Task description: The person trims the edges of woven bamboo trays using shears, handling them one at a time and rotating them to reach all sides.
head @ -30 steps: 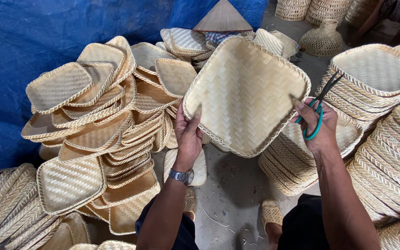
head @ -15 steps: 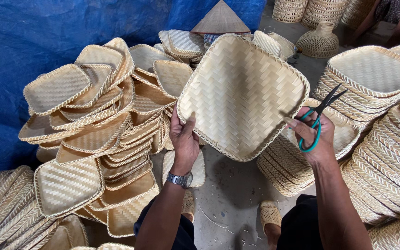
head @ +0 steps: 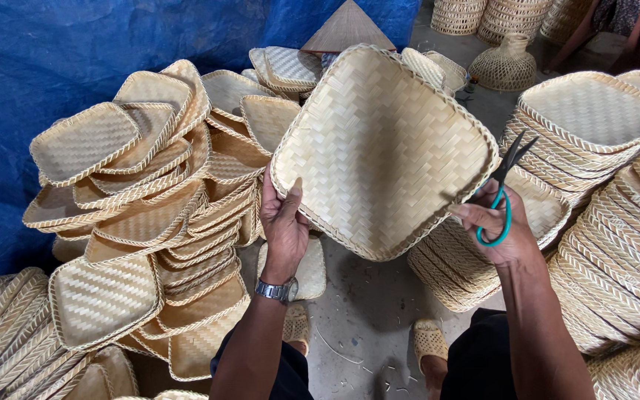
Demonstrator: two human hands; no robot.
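Square woven bamboo tray (head: 383, 148): pale straw strips, matt, flat plaited weave, coiled rim binding rougher. Held by left hand (head: 284, 222) and right hand (head: 499, 231). Dark metal scissors with teal plastic-coated handle loops (head: 499, 200): blades dull, handle smooth. Silver metal wristwatch (head: 275, 290): glossy. Stacked woven bamboo trays (head: 142, 200): same matt finish. Blue plastic tarpaulin (head: 53, 52): creased, faint sheen. Grey concrete floor (head: 364, 311): rough, matt.

head view | worn on the head | faces steeply down and forward | close, at arm's length
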